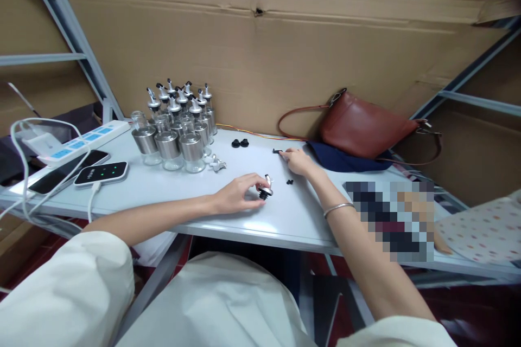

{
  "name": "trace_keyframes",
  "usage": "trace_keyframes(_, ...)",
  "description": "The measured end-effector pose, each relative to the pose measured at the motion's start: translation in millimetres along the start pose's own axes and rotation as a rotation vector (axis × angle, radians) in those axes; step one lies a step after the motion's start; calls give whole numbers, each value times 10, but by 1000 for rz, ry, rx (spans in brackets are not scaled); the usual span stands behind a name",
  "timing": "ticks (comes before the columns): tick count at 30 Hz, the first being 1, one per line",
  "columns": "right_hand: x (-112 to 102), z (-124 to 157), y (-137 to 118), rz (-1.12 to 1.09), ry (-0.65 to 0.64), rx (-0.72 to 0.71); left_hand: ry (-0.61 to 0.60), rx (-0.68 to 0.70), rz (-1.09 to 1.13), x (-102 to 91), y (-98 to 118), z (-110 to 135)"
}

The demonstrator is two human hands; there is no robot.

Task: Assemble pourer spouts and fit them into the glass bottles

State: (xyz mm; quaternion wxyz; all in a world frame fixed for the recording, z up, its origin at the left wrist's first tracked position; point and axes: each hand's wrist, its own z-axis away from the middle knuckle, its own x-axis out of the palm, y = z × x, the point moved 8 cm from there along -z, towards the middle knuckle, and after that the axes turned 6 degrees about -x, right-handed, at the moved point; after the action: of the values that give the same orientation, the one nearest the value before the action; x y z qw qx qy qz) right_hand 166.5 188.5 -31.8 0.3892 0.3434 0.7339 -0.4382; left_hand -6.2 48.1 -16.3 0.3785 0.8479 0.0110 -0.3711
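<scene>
My left hand (240, 195) is closed on a pour spout (266, 191), a silver top over a black ribbed stopper, just above the table. Its thumb and fingers pinch it from the left. On the right, my right hand (298, 162) has its fingertips at the end of a small black piece (277, 151) on the table. Between the hands lie a few tiny black parts (290, 181). Two black stoppers (240, 143) sit farther back. Loose silver spout tops (217, 163) lie beside the glass bottles.
Several glass bottles with steel sleeves (168, 146) stand at the left, many with spouts fitted. A power strip (85, 143), a phone and a white device (101, 173) with a cable lie farther left. A brown handbag (362, 124) rests on dark blue cloth at right. Beside my right forearm is a blurred-out patch and spotted fabric.
</scene>
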Motion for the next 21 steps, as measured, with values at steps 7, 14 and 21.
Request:
trace_keyframes(7,-41,66,82,82,-96,27,14,-4,28,-20,5,1)
trace_keyframes(14,-285,819,-179,280,-66,77,22,-8,72,-9,-20,6)
trace_keyframes(21,-215,1529,-1092,619,-178,21,61,-77,118,-31,-99,2)
